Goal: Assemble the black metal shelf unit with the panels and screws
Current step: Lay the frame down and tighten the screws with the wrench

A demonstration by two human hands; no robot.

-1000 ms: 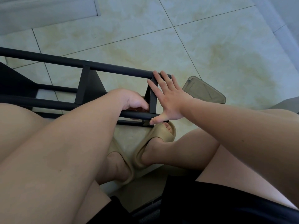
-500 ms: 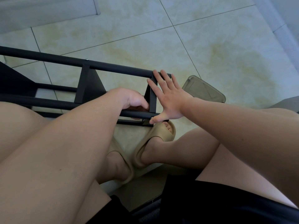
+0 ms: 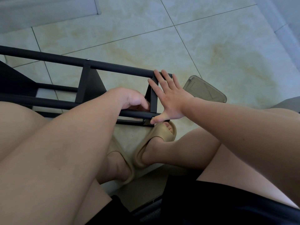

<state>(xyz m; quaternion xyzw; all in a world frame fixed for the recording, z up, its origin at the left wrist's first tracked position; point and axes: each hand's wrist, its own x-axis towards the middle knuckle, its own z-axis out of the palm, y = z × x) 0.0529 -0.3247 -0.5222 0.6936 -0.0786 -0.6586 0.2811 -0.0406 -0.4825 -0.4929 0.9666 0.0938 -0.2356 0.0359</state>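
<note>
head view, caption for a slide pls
Open right hand presses the shelf end panel while left hand curls beside it

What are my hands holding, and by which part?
The right hand presses flat on the shelf's end panel, gripping nothing. The left hand curls beside it; its hold is hidden.

Pale tiled floor (image 3: pixel 227 46) carries the black shelf frame (image 3: pixel 113 69) lying down, two tan slippers (image 3: pixel 162 135), and perhaps a grey plastic lid (image 3: pixel 204 90).

Glossy cream floor tiles (image 3: pixel 219 51) with yellowish marbling are covering the room, and thin dark grout lines (image 3: pixel 181 36) are crossing them on the diagonal. A pale wall base (image 3: pixel 48 12) is running along the top left, and another pale wall edge (image 3: pixel 288 34) is bordering the right. Cool, soft light is glinting off the tiles.
</note>
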